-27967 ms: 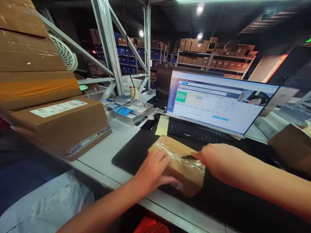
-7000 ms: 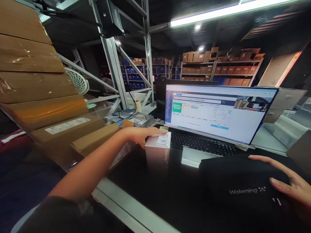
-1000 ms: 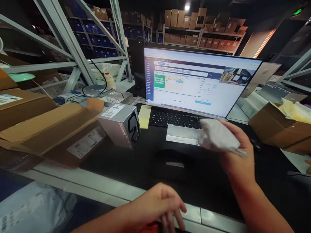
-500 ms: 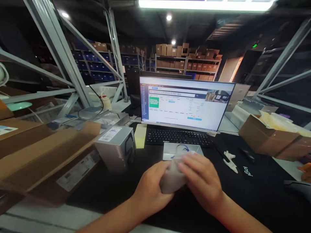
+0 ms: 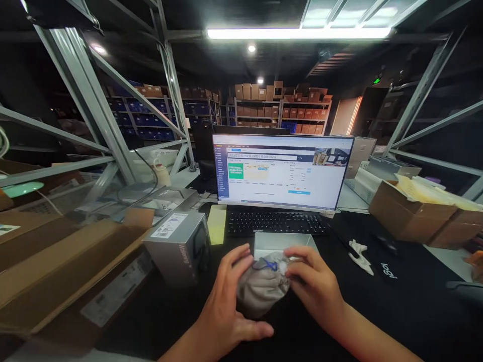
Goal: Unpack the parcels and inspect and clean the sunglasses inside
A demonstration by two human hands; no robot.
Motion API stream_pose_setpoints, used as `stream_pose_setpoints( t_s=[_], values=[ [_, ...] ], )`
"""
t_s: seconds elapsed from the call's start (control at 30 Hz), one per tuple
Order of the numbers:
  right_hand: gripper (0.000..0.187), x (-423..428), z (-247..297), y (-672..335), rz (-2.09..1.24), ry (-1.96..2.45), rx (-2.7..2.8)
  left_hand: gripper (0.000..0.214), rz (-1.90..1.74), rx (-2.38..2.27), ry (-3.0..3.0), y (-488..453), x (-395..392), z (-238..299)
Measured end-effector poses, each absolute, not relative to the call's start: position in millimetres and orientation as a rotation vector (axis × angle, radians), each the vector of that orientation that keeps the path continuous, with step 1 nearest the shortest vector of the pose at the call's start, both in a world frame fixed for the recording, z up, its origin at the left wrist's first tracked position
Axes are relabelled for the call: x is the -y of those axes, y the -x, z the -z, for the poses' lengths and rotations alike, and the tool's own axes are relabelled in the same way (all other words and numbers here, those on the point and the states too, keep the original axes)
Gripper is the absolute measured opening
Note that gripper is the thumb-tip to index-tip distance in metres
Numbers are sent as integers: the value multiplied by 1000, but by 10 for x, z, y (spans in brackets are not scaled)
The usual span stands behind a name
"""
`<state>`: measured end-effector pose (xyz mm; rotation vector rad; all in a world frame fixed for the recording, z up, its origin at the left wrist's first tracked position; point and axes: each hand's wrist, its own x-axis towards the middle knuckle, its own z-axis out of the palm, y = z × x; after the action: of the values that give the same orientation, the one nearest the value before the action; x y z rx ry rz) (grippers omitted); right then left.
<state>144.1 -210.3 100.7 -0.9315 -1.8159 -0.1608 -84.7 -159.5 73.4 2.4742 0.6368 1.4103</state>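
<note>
Both of my hands hold a small grey drawstring pouch [image 5: 262, 286] above the black desk mat [image 5: 377, 311]. My left hand [image 5: 230, 296] cups its left side with the fingers wrapped round it. My right hand [image 5: 315, 286] grips the right side near the gathered top, where a blue cord shows. Just behind the pouch lies a flat white box tray [image 5: 283, 244]. A grey product box [image 5: 177, 246] stands to the left of my hands.
A monitor [image 5: 281, 171] and a black keyboard [image 5: 277, 222] sit behind the tray, beside a yellow sticky pad [image 5: 216, 226]. Opened cardboard cartons lie at left [image 5: 64, 261] and right [image 5: 411, 213]. A white scrap [image 5: 360, 249] rests on the mat. Metal racking surrounds the desk.
The pouch went from my raised right hand alone into both hands. It now sits slightly lower and nearer me, and the white tray behind it is uncovered.
</note>
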Motion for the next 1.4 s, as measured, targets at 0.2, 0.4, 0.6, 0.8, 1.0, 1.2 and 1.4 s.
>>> stream_pose_setpoints(
  t_s=[0.2, 0.4, 0.6, 0.8, 1.0, 1.2, 1.4],
  values=[
    [24, 2179, -927, -1335, 124, 868, 1892, 38, -1121, -660, -2915, 778, 1812, -1067],
    [17, 2170, -1082, -1466, 381, 966, 2039, 15, -1027, -748, -3130, 929, 1606, -1257],
    [14, 2135, -1112, -1581, 423, 1034, 2017, 24, -1356, -904, -2860, 1103, 1536, -1080],
    [16, 2209, -957, -1338, 611, 843, 1925, 97, -1308, -1109, -2681, 784, 1852, -699],
    [10, 2310, -1081, -1285, 478, 671, 2047, 77, -1409, -1047, -2723, 813, 1799, -494],
    [24, 2322, -1241, -1395, 53, 740, 2110, 74, -1642, -707, -2693, 863, 1755, -412],
    [28, 2299, -1122, -1345, 194, 811, 2038, 83, -1675, -725, -2521, 837, 1765, -433]
  ],
)
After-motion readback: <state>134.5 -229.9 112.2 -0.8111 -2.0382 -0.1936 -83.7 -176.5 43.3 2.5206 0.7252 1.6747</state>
